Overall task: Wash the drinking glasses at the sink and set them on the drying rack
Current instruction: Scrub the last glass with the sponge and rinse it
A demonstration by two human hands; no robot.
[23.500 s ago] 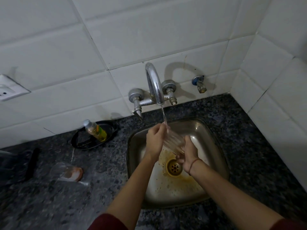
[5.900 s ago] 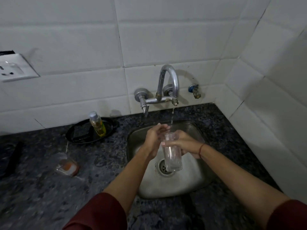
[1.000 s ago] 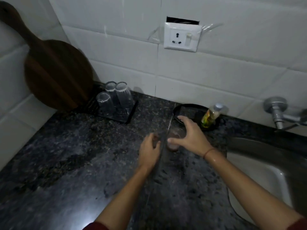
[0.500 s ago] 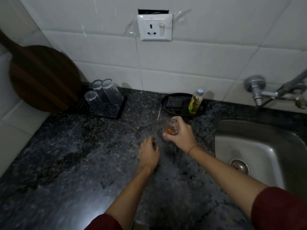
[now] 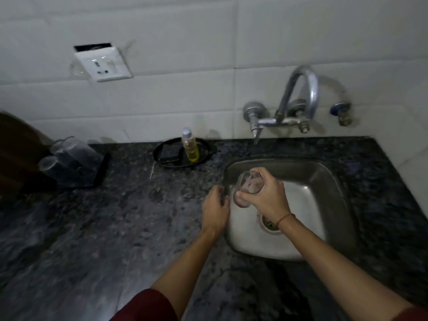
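glass point(image 5: 249, 188) gripped by right hand point(image 5: 266, 198), sink point(image 5: 342, 181) below; left hand point(image 5: 215, 209) beside it, loosely curled, empty. risk: one-handed grip lost, glass chipped on sink.

Maroon sleeves point(image 5: 144, 306) ending near elbows; forearms bare; thin red thread band point(image 5: 285, 218) on right wrist

Dark speckled stone worktop point(image 5: 92, 228). Steel sink point(image 5: 335, 181) sunk in at 3 o'clock. Black oval tray point(image 5: 159, 156) at 12, near wall. Black drying rack point(image 5: 100, 170) at 10. Brown wooden board point(image 5: 14, 154) at 9, cut off by frame edge.
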